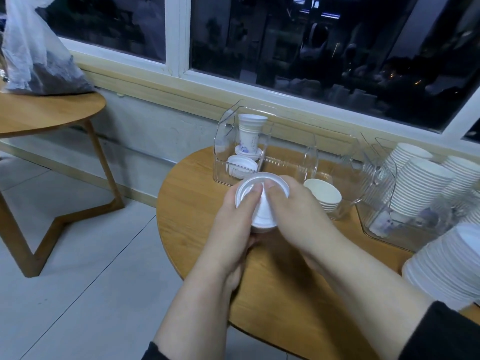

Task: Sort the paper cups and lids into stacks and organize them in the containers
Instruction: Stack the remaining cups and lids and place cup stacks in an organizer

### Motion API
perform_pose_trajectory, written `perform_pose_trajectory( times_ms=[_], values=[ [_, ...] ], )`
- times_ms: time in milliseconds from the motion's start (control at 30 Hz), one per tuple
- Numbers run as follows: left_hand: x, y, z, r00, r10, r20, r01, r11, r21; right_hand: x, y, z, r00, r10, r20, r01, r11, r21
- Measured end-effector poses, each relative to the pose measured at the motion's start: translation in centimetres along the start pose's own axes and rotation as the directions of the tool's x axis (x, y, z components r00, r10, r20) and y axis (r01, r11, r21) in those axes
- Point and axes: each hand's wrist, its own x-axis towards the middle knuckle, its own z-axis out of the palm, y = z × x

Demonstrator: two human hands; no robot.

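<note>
At worktop (207, 255) front edge: short stack of lids (262, 203), held over bare wood, clear of containers. Left hand (231, 224) and right hand (296, 211), fingers curled round stack from both sides, thumbs on top lid, likely squaring edges before stowing. Behind: three clear containers; left container (220, 152) with cups and lids, middle (311, 162) with one cup stack (324, 196), right (376, 219) with several stacks. One loose stack (446, 266) at right.

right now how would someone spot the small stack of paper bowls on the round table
Start at the round wooden table under the window, then find the clear container just right of the two hands. The short stack of bowls sits in it, wide and shallow, unlike the tall cup stacks farther right.
</note>
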Motion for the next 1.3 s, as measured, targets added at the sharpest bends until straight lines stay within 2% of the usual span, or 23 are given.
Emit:
perform_pose_trajectory(
  times_ms=[133,233,367,600,733,833,1067,1200,1300],
  values=[
    [-0.4,-0.1,0.0,1.0,-0.014,0.013,0.014,1.0,0.012,-1.7,1.1,-0.2,0.989,0.112,0.099,-0.132,0.963,0.234],
    [-0.9,0.0,0.5,0.995,-0.009,0.095,0.0,0.995,0.095,-3.7,1.5,-1.5,0.997,0.044,0.065,-0.054,0.984,0.17],
    [-2.6,-0.6,2.9,0.974,-0.062,0.216,0.027,0.987,0.16,-6.5,2.1,-4.1,0.997,0.076,-0.013,-0.073,0.984,0.163],
    [-7.8,-5.0,8.9,0.962,-0.116,0.246,0.055,0.968,0.243,-13.4,4.9,-10.7,0.964,0.258,-0.068,-0.237,0.944,0.229],
    [-10.8,-8.1,12.6,0.947,-0.166,0.273,0.098,0.965,0.245,-18.1,6.7,-14.9,0.958,0.267,-0.106,-0.221,0.921,0.321],
    [-12.4,-10.4,15.9,0.929,-0.218,0.3,0.132,0.95,0.284,-21.8,8.7,-18.1,0.961,0.225,-0.16,-0.165,0.933,0.318],
    [-14.6,-14.4,22.8,0.918,-0.314,0.241,0.18,0.873,0.453,-25.4,13.9,-22.4,0.913,0.261,-0.313,-0.172,0.943,0.285],
    [-14.9,-14.7,25.5,0.955,-0.239,0.177,0.095,0.811,0.578,-25.3,15.9,-23.8,0.892,0.275,-0.359,-0.183,0.945,0.271],
    [-14.5,-15.1,26.2,0.967,-0.185,0.172,0.031,0.761,0.648,-24.9,17.3,-24.2,0.877,0.296,-0.378,-0.173,0.93,0.325]
  ],
)
